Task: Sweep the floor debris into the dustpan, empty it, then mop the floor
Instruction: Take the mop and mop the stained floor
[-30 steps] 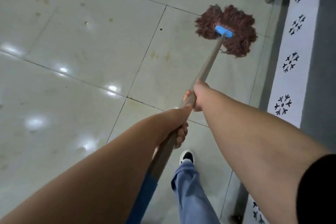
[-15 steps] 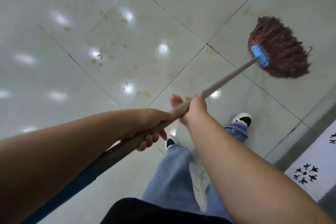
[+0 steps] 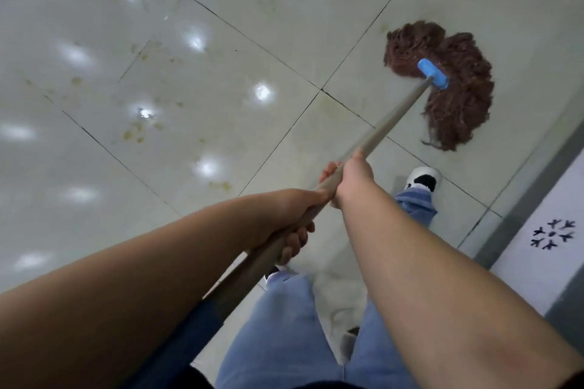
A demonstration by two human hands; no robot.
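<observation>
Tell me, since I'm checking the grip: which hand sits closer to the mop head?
The right hand, higher up the handle toward the mop head; the left hand grips lower.

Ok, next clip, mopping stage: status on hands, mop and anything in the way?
Left hand and right hand both grip the mop handle. Mop head flat on the tiles. Yellowish stains to its left; a shoe near the strands.

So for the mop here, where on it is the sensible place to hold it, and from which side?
Probably the bare pole, not the strands of the mop head, which lie spread on the floor. The pole slants up toward the person, so come from its near end, as both hands do: right hand further down the pole, left hand behind it, fingers curled round.
</observation>
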